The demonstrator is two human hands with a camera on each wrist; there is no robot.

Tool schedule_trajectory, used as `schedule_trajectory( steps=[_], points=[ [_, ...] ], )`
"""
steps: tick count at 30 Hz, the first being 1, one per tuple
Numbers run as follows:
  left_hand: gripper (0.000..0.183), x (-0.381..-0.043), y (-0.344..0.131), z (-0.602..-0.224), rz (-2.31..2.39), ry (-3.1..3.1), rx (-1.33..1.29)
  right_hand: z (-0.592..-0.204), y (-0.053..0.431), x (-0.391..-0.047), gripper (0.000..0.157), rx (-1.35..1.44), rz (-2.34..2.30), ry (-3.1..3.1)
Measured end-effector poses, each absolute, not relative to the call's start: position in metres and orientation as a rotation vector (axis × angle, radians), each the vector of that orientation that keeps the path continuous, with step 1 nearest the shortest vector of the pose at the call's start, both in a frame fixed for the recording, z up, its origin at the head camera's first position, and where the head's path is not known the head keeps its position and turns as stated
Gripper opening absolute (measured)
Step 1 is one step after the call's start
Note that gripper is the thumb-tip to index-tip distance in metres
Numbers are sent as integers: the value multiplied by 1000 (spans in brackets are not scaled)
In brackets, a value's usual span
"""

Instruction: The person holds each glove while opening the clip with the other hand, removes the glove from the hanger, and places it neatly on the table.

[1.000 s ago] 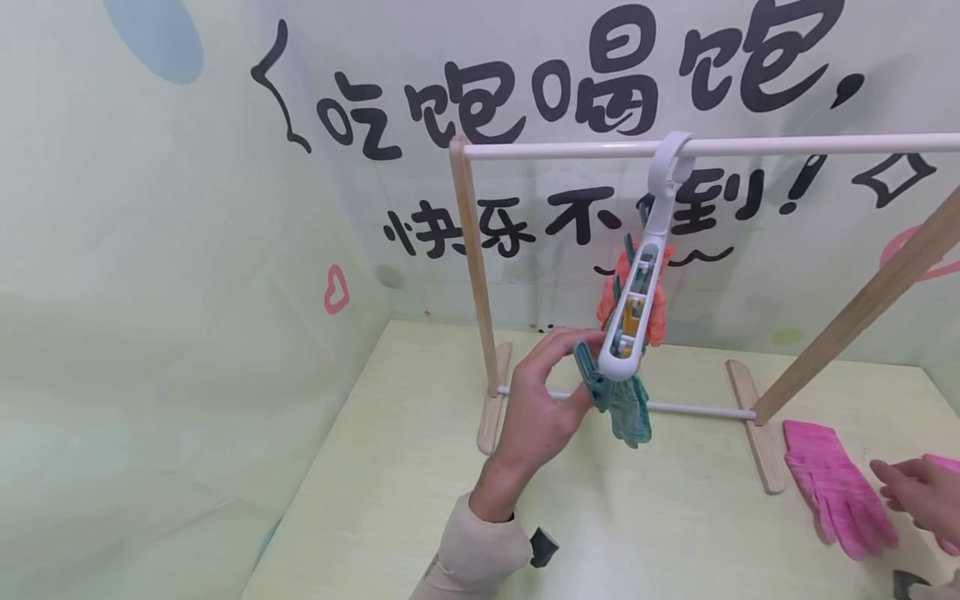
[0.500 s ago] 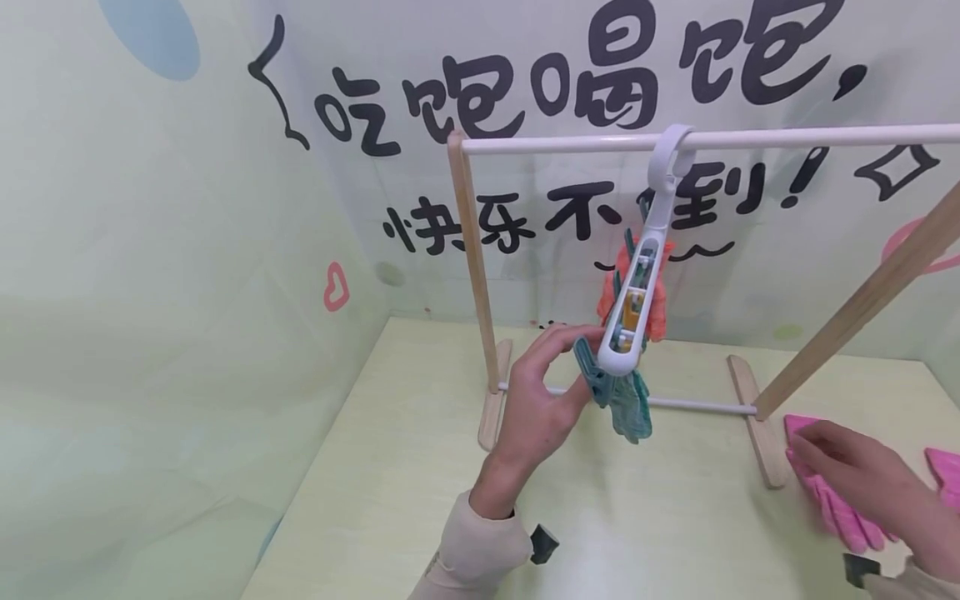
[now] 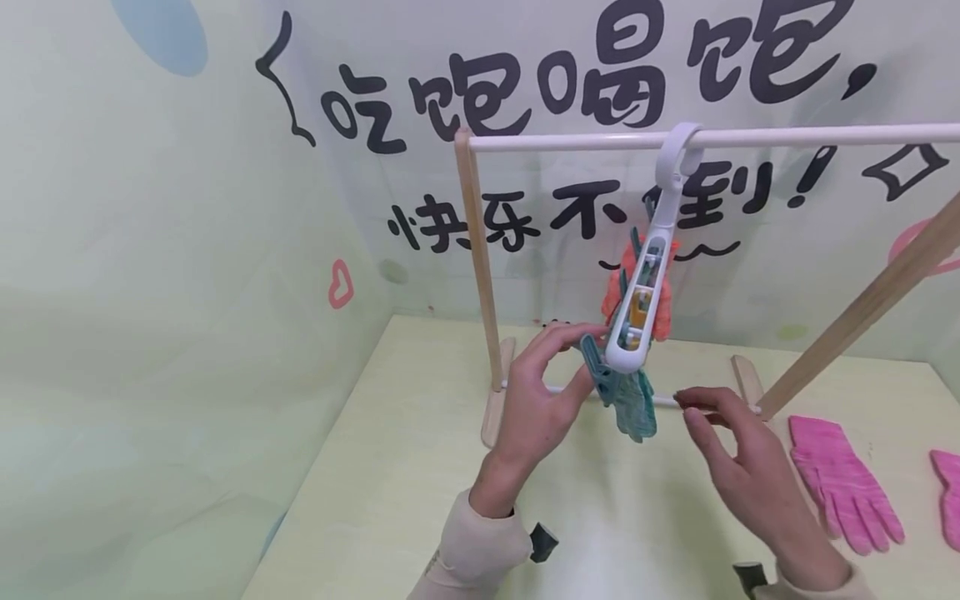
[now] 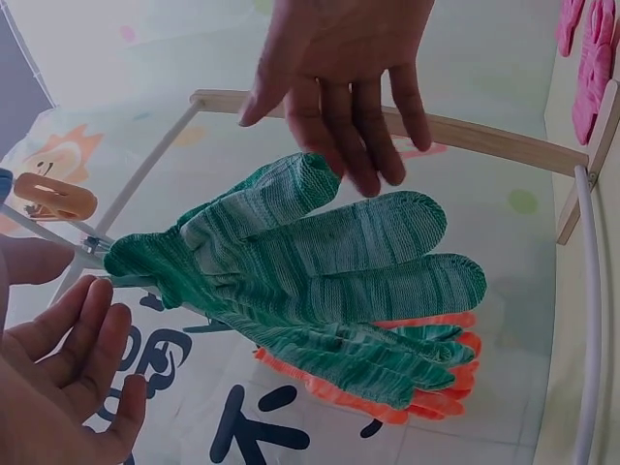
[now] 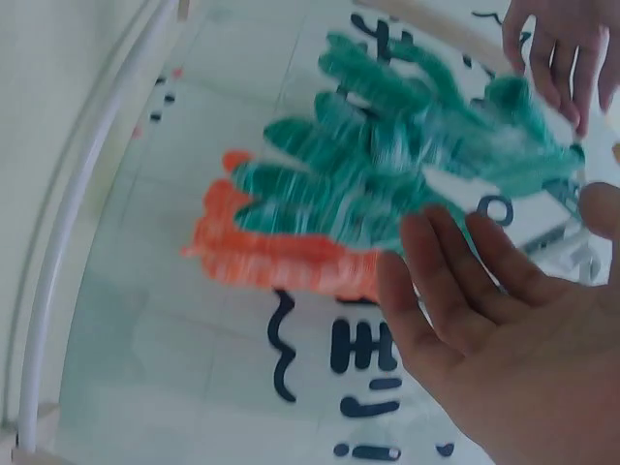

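A white clip hanger (image 3: 626, 358) hangs from a rack's top bar. Green knit gloves (image 4: 329, 242) hang from its near end by a teal clip (image 3: 596, 367), and orange gloves (image 3: 663, 308) hang farther back. My left hand (image 3: 536, 400) is at the teal clip, seeming to pinch it between thumb and fingers; the hanger and clip partly hide the fingertips. In the left wrist view the fingers curl beside the glove cuff. To the right of the green gloves, my right hand (image 3: 750, 471) is held in the air, fingers loosely bent and holding nothing.
The rack has wooden side posts (image 3: 480, 267), a white top bar (image 3: 555, 143) and a low crossbar (image 3: 663, 401). A pink glove (image 3: 843, 483) lies on the table (image 3: 390, 467) at the right, with another pink glove (image 3: 951, 492) at the frame edge.
My right hand has moved left from over the pink gloves to beside the hanging green gloves. The left hand stays at the teal clip.
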State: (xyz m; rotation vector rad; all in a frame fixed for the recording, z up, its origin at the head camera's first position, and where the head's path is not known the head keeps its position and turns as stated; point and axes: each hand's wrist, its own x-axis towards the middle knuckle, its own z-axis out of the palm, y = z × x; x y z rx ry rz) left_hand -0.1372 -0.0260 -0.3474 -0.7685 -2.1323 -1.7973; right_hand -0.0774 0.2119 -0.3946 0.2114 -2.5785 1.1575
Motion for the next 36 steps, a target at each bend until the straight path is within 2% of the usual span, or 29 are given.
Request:
schedule_trajectory(
  steps=[9,13,26,36],
  points=[
    [33,-138,-28,-347,-1770,-2142,-759,-400,175,-80,52,324,1265,-2344],
    [33,-137,-28,-347,-1773,-2162,-731,-401,164,-82,57,339,1230,-2293],
    [32,-137,-27,-345,-1771,-2161,-726,-394,135,-93,52,234,1147,-2185],
    [31,-140,-26,-339,-1760,-2156,-708,-392,132,-95,44,217,1099,-2161]
  ],
)
